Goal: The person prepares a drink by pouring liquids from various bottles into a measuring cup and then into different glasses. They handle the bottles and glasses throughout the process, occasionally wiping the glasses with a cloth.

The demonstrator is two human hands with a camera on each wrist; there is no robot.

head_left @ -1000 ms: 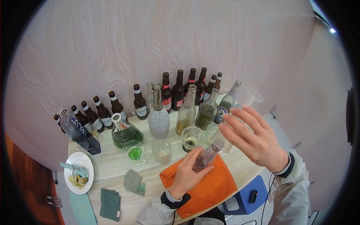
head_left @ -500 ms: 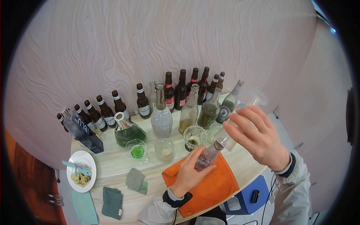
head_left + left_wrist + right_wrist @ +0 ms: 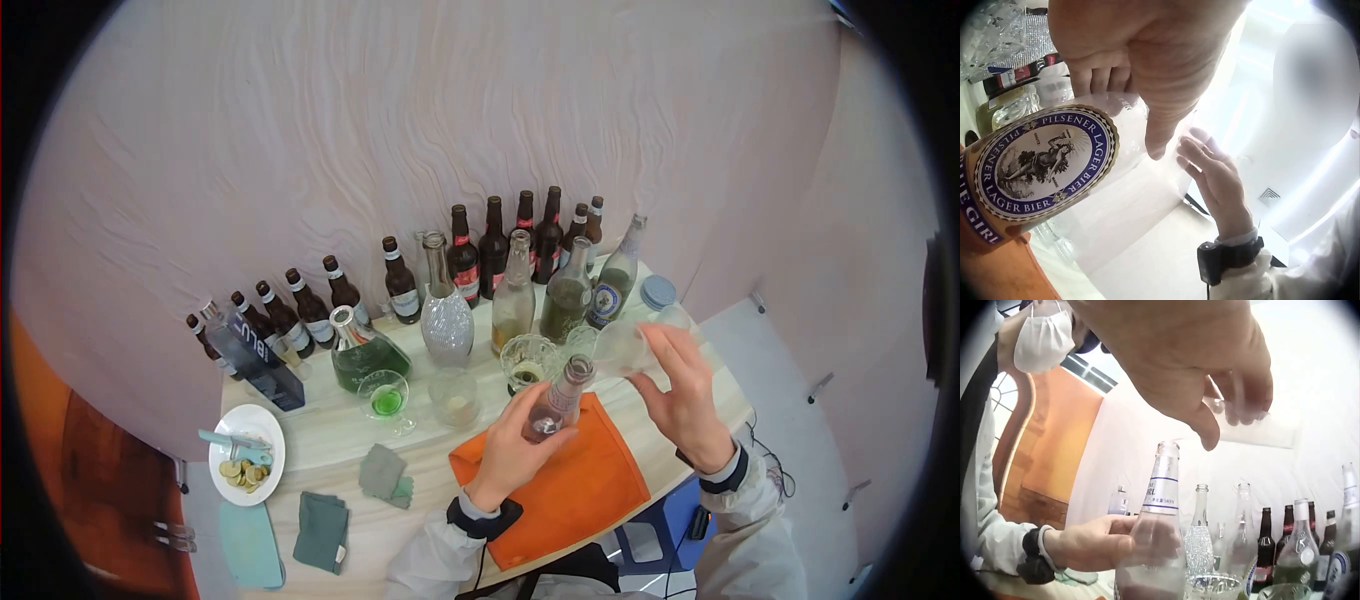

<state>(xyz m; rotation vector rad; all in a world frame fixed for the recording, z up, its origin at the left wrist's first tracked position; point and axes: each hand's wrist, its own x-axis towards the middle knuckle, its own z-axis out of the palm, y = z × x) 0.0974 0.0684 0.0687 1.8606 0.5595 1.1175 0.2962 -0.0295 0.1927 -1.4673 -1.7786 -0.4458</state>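
My left hand [image 3: 512,445] grips a clear glass beer bottle [image 3: 552,408] round its body, tilted slightly over an orange cloth [image 3: 590,470]. Its oval blue and white label [image 3: 1047,159] reads Pilsener Lager Bier in the left wrist view, and pinkish liquid shows low in it in the right wrist view. My right hand [image 3: 688,395] holds a clear cylinder [image 3: 618,348] with a flared end, thumb on one side and fingers on the other. It lies tipped nearly level, just right of the bottle's mouth [image 3: 1168,449] and apart from it.
Brown bottles [image 3: 400,285] line the wall. Before them stand a glittery bottle [image 3: 447,330], a green-filled decanter [image 3: 370,355], clear bottles and several glasses, one stemmed glass [image 3: 386,395] holding green liquid. At left are a plate [image 3: 278,440] with sliced fruit and folded cloths [image 3: 322,530].
My right hand has moved lower, and the cylinder has come away from the bottle's mouth and tipped closer to level. The left hand keeps its grip on the bottle. The view has shifted slightly.
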